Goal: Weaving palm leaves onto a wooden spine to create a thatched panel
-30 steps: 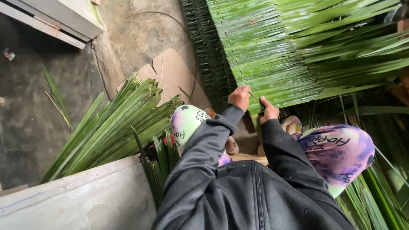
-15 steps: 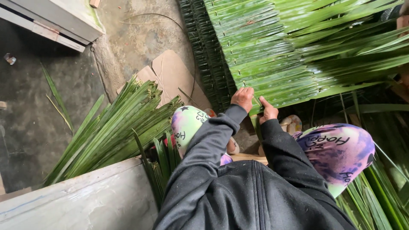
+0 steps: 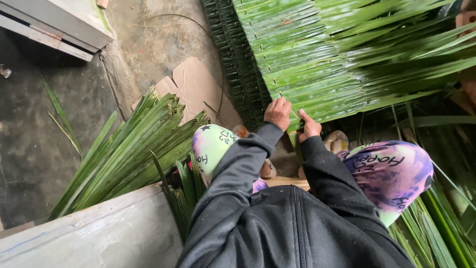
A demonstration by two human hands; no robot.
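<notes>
Green leaf panel [image 3: 317, 74]: at its near edge my left hand [image 3: 277, 113] and right hand [image 3: 310, 127] both pinch a thin sliver [image 3: 295, 115], grips closed tight.

A flattened tan cardboard piece [image 3: 198, 89] with rounded flaps lies on the ground beside the leaf bundle [image 3: 124, 154].

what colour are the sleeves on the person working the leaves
Black, or very dark grey, on both sleeves, seen in the head view, the only one.

concrete floor [image 3: 148, 44], palm leaves [image 3: 129, 149], cardboard [image 3: 198, 89]
</notes>
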